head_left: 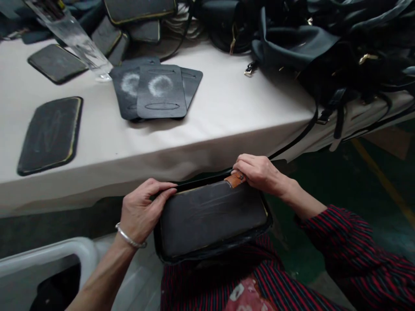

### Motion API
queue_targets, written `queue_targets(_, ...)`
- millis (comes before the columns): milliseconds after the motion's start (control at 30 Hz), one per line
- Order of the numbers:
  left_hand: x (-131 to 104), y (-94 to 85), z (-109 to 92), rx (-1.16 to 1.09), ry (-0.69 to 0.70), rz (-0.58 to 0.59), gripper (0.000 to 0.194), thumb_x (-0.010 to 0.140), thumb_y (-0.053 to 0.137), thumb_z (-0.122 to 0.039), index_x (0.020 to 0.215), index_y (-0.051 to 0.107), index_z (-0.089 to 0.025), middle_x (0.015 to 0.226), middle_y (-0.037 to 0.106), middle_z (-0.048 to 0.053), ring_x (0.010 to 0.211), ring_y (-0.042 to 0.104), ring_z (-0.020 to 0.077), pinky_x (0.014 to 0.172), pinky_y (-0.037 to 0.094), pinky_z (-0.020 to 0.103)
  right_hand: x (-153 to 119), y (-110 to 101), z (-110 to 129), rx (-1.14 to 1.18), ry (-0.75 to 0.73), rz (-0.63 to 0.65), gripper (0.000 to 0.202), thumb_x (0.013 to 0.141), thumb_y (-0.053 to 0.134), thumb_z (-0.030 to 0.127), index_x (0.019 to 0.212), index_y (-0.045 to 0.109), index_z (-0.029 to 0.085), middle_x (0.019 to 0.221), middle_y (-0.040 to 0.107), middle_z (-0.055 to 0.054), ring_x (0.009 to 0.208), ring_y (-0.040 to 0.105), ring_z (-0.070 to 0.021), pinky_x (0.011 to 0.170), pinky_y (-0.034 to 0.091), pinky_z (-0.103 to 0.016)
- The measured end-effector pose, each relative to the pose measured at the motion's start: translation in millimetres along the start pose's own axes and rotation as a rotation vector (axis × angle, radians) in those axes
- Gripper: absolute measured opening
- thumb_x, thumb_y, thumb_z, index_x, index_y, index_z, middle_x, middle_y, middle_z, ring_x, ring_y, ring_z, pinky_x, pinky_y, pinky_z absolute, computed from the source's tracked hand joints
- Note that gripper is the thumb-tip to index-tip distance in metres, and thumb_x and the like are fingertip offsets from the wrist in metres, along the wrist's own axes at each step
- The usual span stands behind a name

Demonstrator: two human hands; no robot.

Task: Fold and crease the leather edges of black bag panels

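Note:
On my lap lies a black bag point(214, 249) whose top face is a dark grey rectangular panel point(210, 216) with rounded corners and yellowish glue marks along its edge. My left hand point(145, 205), with a silver bangle at the wrist, pinches the black rim at the panel's far left corner between thumb and fingers. At the far right side my right hand point(259, 172) is closed around a small brown leather piece point(235, 179), which lies against the rim and panel edge. Its fingertips are partly hidden.
A table point(227, 112) with a white cover stands ahead. On it are stacked black panels point(162, 93) with chalky rings, loose panels point(50, 134) at left, a clear plastic bottle point(81, 41) and a heap of black bags point(292, 47). A white plastic chair point(81, 250) is at lower left.

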State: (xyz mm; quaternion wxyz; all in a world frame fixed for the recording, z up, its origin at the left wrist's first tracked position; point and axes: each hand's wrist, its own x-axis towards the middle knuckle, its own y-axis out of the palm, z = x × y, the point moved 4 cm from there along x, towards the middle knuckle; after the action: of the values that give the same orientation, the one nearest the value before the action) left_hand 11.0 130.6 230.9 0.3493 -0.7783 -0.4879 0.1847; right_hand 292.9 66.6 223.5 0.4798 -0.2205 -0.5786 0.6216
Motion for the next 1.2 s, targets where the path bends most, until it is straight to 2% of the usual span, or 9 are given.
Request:
queue_targets(133, -5, -1.3, -6, 0.077, 0.176, 0.049, 0.019, 0.089, 0.053, -0.030, 0.101, 0.068, -0.026, 0.086, 0.064, 0.000, 0.076, 0.059, 0.0135, 0.070, 0.045, 0.027, -4, -6, 5, -0.063, -0.077, 0.014, 0.024, 0.097, 0.042, 0.018, 0.082, 0.060, 0.011, 0.078, 0.057, -0.009, 0.074, 0.052, -0.0171, 0.063, 0.043, -0.028)
queue_targets(300, -30, 2.3, -26, 0.640, 0.472, 0.077, 0.036, 0.090, 0.040, -0.013, 0.117, 0.063, -0.021, 0.106, 0.066, 0.008, 0.104, 0.056, 0.0273, 0.086, 0.044, 0.043, -10, -14, 11, -0.030, -0.124, 0.109, 0.023, 0.097, 0.037, 0.013, 0.099, 0.060, 0.009, 0.094, 0.059, -0.014, 0.089, 0.054, -0.0206, 0.067, 0.048, -0.029)
queue_targets(400, -44, 19.2, -49, 0.922, 0.460, 0.056, 0.043, 0.085, 0.039, -0.003, 0.122, 0.059, -0.002, 0.106, 0.063, 0.020, 0.098, 0.056, 0.0312, 0.081, 0.048, 0.042, -15, -15, 13, 0.001, -0.103, -0.003, 0.025, 0.096, 0.035, 0.010, 0.097, 0.060, 0.010, 0.093, 0.059, -0.013, 0.088, 0.054, -0.0204, 0.068, 0.049, -0.031)
queue_targets(467, -49, 32.4, -65, 1.014, 0.412, 0.065, 0.049, 0.082, 0.039, 0.000, 0.128, 0.055, -0.004, 0.102, 0.063, 0.021, 0.088, 0.057, 0.0291, 0.073, 0.051, 0.038, -19, -15, 12, 0.040, -0.061, -0.121, 0.026, 0.093, 0.035, 0.006, 0.095, 0.060, 0.011, 0.090, 0.059, -0.012, 0.084, 0.054, -0.0194, 0.068, 0.049, -0.030)
queue_targets(700, -38, 63.1, -100, 1.125, 0.323, 0.124, 0.048, 0.084, 0.038, -0.003, 0.130, 0.054, -0.005, 0.093, 0.063, 0.017, 0.082, 0.059, 0.0270, 0.067, 0.052, 0.035, -29, -15, 8, 0.124, -0.038, -0.113, 0.025, 0.085, 0.042, 0.002, 0.098, 0.062, 0.012, 0.095, 0.059, -0.011, 0.090, 0.053, -0.0199, 0.072, 0.049, -0.030)
queue_targets(867, -29, 81.6, -117, 1.115, 0.330, 0.235, 0.049, 0.085, 0.037, -0.003, 0.131, 0.050, 0.000, 0.106, 0.061, 0.021, 0.090, 0.059, 0.0260, 0.078, 0.053, 0.037, -34, -11, 7, 0.094, -0.008, -0.128, 0.025, 0.084, 0.045, 0.004, 0.100, 0.062, 0.012, 0.096, 0.059, -0.011, 0.089, 0.051, -0.0201, 0.071, 0.047, -0.030)
queue_targets(967, -25, 94.4, -127, 1.044, 0.309, 0.266, 0.052, 0.088, 0.032, -0.005, 0.138, 0.045, -0.010, 0.099, 0.063, 0.018, 0.085, 0.059, 0.0257, 0.072, 0.054, 0.039, -35, -9, 9, 0.071, 0.007, -0.142, 0.023, 0.083, 0.047, 0.006, 0.098, 0.063, 0.013, 0.093, 0.058, -0.010, 0.086, 0.049, -0.0199, 0.068, 0.046, -0.030)
queue_targets(1100, -21, 110.7, -137, 0.881, 0.379, 0.250, 0.047, 0.088, 0.031, -0.006, 0.131, 0.047, 0.004, 0.116, 0.059, 0.025, 0.105, 0.055, 0.0314, 0.086, 0.051, 0.045, -37, -9, 14, 0.067, 0.053, -0.108, 0.028, 0.079, 0.048, 0.007, 0.102, 0.063, 0.014, 0.088, 0.055, -0.009, 0.081, 0.047, -0.0203, 0.065, 0.044, -0.030)
queue_targets(1200, -20, 107.9, -129, 0.802, 0.365, 0.209, 0.047, 0.089, 0.031, -0.008, 0.133, 0.045, 0.002, 0.122, 0.057, 0.023, 0.111, 0.053, 0.0306, 0.093, 0.047, 0.047, -39, -8, 16, 0.077, 0.086, -0.134, 0.029, 0.078, 0.050, 0.009, 0.104, 0.062, 0.014, 0.085, 0.053, -0.008, 0.080, 0.047, -0.0207, 0.064, 0.044, -0.031)
